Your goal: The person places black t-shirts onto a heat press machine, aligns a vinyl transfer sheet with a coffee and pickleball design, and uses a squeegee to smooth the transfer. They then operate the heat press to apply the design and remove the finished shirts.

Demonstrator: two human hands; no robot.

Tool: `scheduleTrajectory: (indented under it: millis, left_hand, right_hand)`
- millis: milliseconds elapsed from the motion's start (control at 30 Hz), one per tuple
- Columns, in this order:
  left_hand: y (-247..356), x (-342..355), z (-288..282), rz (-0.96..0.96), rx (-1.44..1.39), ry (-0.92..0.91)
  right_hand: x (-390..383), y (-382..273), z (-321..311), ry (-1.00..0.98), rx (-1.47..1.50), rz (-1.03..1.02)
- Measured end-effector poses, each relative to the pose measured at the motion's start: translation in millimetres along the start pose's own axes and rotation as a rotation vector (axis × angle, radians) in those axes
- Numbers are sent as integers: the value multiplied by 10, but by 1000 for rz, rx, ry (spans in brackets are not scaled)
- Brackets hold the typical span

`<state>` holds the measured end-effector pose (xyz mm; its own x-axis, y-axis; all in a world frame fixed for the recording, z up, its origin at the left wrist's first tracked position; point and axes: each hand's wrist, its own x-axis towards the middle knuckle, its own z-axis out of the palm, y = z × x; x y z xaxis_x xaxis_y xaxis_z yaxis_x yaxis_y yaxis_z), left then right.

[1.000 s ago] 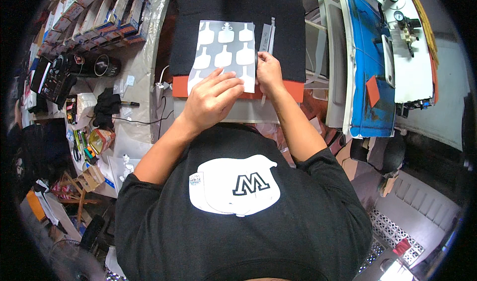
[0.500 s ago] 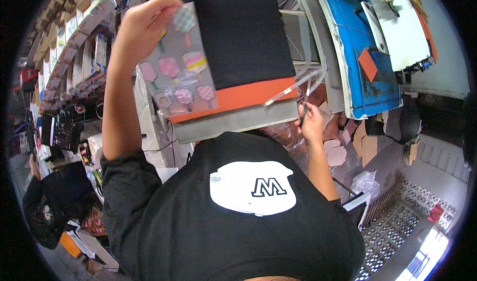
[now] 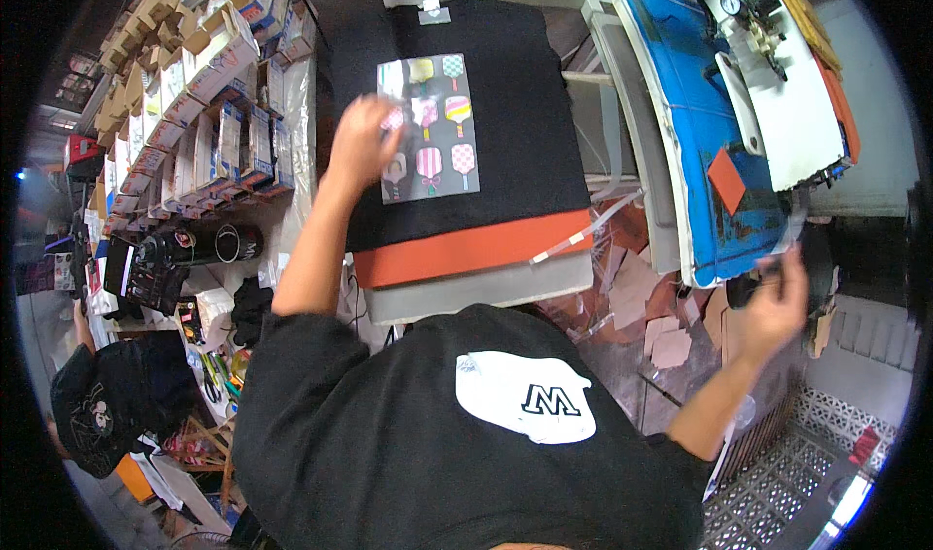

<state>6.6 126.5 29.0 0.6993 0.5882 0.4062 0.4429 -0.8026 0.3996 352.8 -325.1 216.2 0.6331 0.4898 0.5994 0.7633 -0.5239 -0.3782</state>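
Observation:
A clear sheet [image 3: 445, 183] printed with rows of colourful paddle shapes in pink, yellow and teal lies flat on a black cloth [image 3: 530, 113]. My left hand [image 3: 367, 142] is over the sheet's left edge, its fingers loosely apart and partly covering the left column of prints. Well off to the right, my right hand [image 3: 775, 302] is raised beside the near corner of a blue-topped platen [image 3: 671, 113]. Its fingers are curled and blurred by motion. Something small and dark shows between them, too smeared to name.
Under the cloth's near edge runs an orange pad [image 3: 476, 249] over a grey board [image 3: 486, 290]. Cardboard boxes [image 3: 219, 59] stand stacked at left. An orange square [image 3: 726, 183] lies on the blue surface. Brown scraps [image 3: 668, 344] litter the floor; another person [image 3: 126, 395] is at far left.
The printed sheet, held up by my left hand before, now lies on the black cloth. My left hand has come down to its edge. My right hand has swung outward to the right.

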Motion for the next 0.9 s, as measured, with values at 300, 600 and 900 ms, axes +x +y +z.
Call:
scheduleTrajectory:
  millis: [300,600,900]
  left_hand:
    - [404,-593,218,-38,139,-89]
    - [491,-385,419,-56,62,-78]
    - [519,-430,386,-62,161,-63]
  right_hand:
    - [3060,1074,-343,63,-564,61]
    - [3883,1976,-54,-360,-520,-87]
    - [160,-914,1613,-431,239,-954]
